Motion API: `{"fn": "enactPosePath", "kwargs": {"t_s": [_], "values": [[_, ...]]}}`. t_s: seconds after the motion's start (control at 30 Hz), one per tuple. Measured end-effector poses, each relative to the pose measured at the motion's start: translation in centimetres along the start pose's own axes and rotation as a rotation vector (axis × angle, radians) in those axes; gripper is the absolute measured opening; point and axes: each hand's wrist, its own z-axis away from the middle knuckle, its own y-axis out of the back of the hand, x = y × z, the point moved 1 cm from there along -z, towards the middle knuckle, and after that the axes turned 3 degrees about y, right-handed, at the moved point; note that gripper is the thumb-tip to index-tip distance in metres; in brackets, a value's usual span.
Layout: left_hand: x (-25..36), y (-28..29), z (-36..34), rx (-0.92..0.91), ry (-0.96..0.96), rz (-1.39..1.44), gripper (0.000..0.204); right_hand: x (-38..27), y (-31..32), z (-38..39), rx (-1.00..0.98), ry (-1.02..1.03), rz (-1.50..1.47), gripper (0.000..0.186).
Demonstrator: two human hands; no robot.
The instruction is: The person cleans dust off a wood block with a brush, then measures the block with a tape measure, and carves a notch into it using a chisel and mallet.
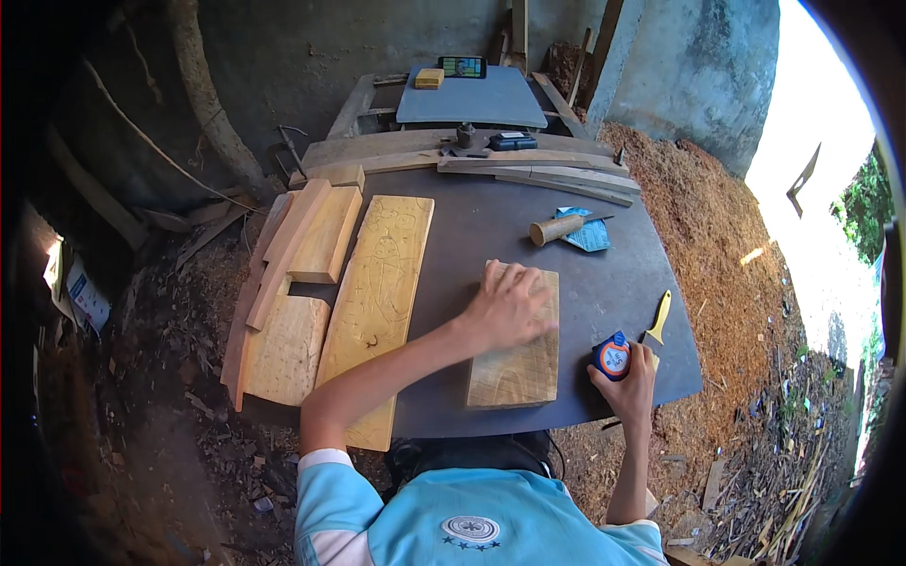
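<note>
A thick rectangular wooden block point(514, 377) lies flat on the dark table in front of me. My left hand point(510, 307) is over its far half, palm down, fingers bent and apart, slightly blurred. Nothing shows in that hand; whether it presses on the wood I cannot tell. At the table's right side, my right hand point(630, 385) is closed round a blue tape measure point(613, 358) with an orange and white round face. Its blade does not show. Just beyond that hand lies a flat brush point(660, 319) with a yellow handle.
Left of the block lie a long board with drawn lines point(377, 283) and several stacked wood pieces point(316, 236). A wooden-handled tool point(557, 229) rests on a blue packet point(590, 236). Wood strips point(538, 170) line the far edge; behind, a phone point(462, 67) stands on a grey board.
</note>
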Motion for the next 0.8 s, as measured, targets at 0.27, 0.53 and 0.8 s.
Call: {"fn": "enactPosePath", "kwargs": {"t_s": [0.27,0.53,0.8], "values": [[2.4,0.0,2.4,-0.066,-0.042,0.038,0.066,1.8,0.8,-0.8,-0.077,0.040,-0.109,0.067],[1.5,1.6,1.9,-0.136,-0.198,0.038,0.065,1.9,2.1,-0.7,-0.202,0.079,-0.367,0.067],[0.6,0.6,0.8,-0.245,-0.159,0.107,0.067,6.3,0.0,-1.0,0.130,-0.139,0.093,0.042]]}}
